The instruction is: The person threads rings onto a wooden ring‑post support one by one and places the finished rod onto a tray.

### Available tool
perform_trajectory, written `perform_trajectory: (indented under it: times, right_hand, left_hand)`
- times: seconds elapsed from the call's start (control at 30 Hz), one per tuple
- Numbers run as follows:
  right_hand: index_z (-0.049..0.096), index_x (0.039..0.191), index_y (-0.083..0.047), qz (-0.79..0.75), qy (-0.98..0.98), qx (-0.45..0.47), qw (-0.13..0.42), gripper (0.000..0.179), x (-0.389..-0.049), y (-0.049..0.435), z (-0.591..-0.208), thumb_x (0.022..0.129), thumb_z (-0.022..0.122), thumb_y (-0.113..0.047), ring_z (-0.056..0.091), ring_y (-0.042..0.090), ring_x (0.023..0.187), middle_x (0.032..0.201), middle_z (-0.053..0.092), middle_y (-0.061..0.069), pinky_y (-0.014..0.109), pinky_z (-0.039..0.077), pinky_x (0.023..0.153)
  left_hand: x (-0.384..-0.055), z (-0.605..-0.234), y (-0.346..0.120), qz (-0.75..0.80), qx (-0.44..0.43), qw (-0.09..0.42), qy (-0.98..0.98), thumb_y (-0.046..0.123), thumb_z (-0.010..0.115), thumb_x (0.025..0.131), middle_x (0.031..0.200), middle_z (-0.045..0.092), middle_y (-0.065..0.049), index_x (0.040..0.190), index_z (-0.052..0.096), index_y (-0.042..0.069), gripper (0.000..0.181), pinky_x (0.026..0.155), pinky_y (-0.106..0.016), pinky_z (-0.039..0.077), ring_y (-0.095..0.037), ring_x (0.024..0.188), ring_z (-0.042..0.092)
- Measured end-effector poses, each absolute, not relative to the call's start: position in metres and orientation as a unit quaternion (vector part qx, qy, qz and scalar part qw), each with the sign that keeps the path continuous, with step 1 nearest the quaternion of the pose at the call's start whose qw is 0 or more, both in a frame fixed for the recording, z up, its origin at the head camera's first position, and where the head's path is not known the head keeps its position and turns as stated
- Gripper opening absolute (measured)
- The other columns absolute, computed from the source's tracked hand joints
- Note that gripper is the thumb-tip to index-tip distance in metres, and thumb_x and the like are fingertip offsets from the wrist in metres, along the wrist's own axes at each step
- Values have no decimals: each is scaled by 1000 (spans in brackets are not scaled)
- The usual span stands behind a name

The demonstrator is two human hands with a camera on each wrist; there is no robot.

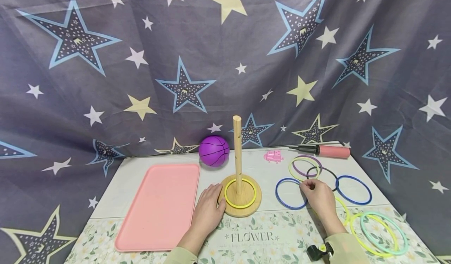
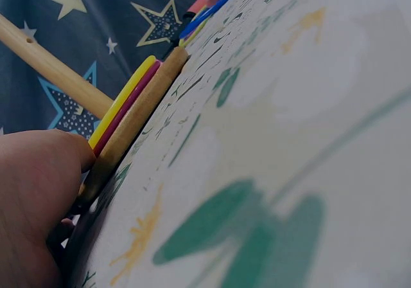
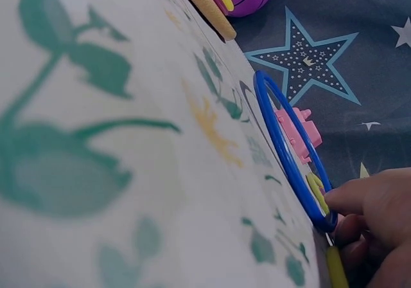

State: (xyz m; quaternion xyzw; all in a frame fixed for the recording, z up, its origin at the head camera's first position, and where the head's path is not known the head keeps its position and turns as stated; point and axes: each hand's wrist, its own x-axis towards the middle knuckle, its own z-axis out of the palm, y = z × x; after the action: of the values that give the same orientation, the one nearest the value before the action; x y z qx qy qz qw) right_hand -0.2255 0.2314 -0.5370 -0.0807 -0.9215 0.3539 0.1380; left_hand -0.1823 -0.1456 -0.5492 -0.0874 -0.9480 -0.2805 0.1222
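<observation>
My left hand [image 1: 208, 212] rests against the left edge of a round wooden base [image 1: 231, 210], its fingers fairly straight. From that base rises a wooden peg [image 1: 237, 154]. Around the peg lie a yellow ring [image 1: 240, 207] and, under it in the left wrist view, a magenta ring [image 2: 131, 107]. On the right, my right hand [image 1: 320, 198] pinches the right side of a blue ring [image 1: 276, 191] between thumb and fingers. The blue ring's far side is slightly raised in the right wrist view, close over the tabletop. Part of its near rim is hidden by the fingers.
Near the right hand lie a pale yellow ring [image 1: 290, 169], purple ring [image 1: 321, 165], black ring [image 1: 332, 173], another blue ring [image 1: 370, 197] and a mint ring [image 1: 406, 238]. Behind are a purple ball [image 1: 213, 150], pink toy [image 1: 273, 156] and pump [image 1: 332, 151]. A pink tray [image 1: 160, 205] lies left.
</observation>
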Motion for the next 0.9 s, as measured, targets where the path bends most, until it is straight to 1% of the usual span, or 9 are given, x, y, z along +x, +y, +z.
perform_trajectory:
  times: [0.17, 0.33, 0.43, 0.6, 0.73, 0.9]
  right_hand:
    - [81, 101, -4, 363, -916, -85, 146, 17, -227, 231, -537, 102, 74, -19, 66, 25, 80, 88, 75, 6, 41, 51, 74]
    - [81, 103, -5, 384, -907, -85, 152, 16, -226, 229, -535, 104, 74, -20, 68, 25, 84, 92, 77, 7, 41, 52, 78]
    - [81, 105, -5, 397, -900, -89, 157, 16, -225, 228, -531, 104, 75, -20, 68, 25, 87, 96, 78, 9, 37, 53, 76]
    - [81, 109, -6, 418, -889, -96, 159, 19, -225, 227, -521, 105, 76, -24, 66, 23, 88, 100, 78, 10, 25, 53, 68]
    - [81, 114, -7, 455, -872, -99, 150, 24, -225, 224, -510, 107, 75, -29, 65, 22, 81, 97, 76, 9, 22, 53, 60]
    - [80, 115, -5, 532, -829, -91, 146, 30, -223, 218, -487, 106, 78, -34, 62, 16, 66, 82, 71, 6, 23, 51, 52]
  left_hand:
    - [-182, -549, -146, -282, -88, 124, -947, 17, 66, 107, 158, 59, -23, 154, 59, -5, 52, 132, -58, 30, -43, 154, 47]
    - [-183, -549, -147, -281, -89, 130, -947, 17, 67, 106, 158, 60, -22, 153, 60, -5, 53, 132, -59, 30, -43, 154, 47]
    - [-182, -548, -147, -283, -88, 129, -946, 17, 67, 106, 158, 60, -22, 153, 60, -5, 53, 132, -58, 30, -43, 154, 47]
    - [-183, -549, -147, -285, -88, 125, -946, 18, 67, 106, 158, 59, -22, 154, 59, -5, 53, 133, -58, 29, -42, 155, 47]
    - [-183, -549, -147, -283, -88, 126, -947, 17, 67, 106, 158, 59, -22, 154, 59, -5, 52, 132, -58, 30, -42, 154, 47]
    - [-182, -550, -147, -281, -89, 129, -947, 16, 67, 106, 158, 59, -22, 153, 60, -4, 52, 132, -58, 31, -42, 154, 48]
